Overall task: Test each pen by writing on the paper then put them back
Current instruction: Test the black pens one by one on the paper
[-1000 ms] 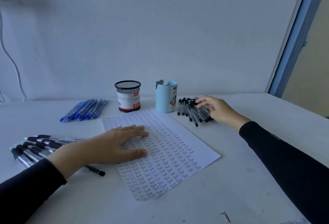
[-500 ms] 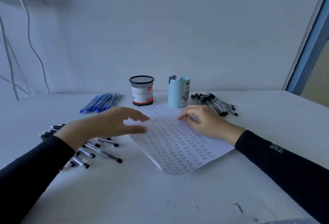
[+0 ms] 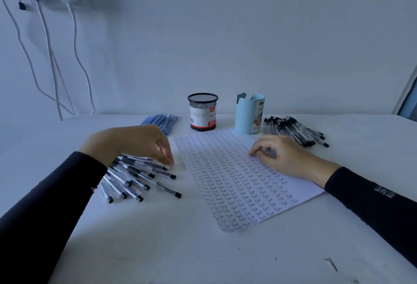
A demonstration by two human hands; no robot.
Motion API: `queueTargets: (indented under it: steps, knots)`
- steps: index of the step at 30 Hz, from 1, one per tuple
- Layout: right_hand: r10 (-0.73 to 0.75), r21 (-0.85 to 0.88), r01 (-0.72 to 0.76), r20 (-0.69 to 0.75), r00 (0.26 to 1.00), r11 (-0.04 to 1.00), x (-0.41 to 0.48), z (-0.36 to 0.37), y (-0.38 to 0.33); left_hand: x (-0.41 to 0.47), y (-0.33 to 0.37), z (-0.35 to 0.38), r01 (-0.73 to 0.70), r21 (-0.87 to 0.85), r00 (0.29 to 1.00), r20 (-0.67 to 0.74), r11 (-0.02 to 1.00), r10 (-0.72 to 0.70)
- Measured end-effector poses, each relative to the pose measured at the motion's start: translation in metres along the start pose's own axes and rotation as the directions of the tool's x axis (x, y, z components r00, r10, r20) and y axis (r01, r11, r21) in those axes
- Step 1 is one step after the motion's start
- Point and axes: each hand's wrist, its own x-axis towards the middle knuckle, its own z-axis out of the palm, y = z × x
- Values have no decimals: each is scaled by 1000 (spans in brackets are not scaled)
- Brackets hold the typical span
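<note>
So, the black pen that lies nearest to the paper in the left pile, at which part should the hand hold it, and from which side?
Take the pen at the middle of its barrel, pinched across its width from above. It lies flat on the table, capped end toward the paper, at the near edge of the pile, so the near side is free. The left hand is closest.

Left hand hides part of black pens.
</note>
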Motion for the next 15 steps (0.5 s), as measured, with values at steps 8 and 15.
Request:
queueTargets:
  steps: [8, 15]
  knots:
    - [29, 15, -29, 27, 999, 999, -1, -1, -2, -6, -3, -4, 27, 33, 999, 37, 999, -28]
    - [42, 16, -42, 28, 999, 999, -1, -1, -4, 8, -5, 7, -33, 55, 996, -78, 998, 38]
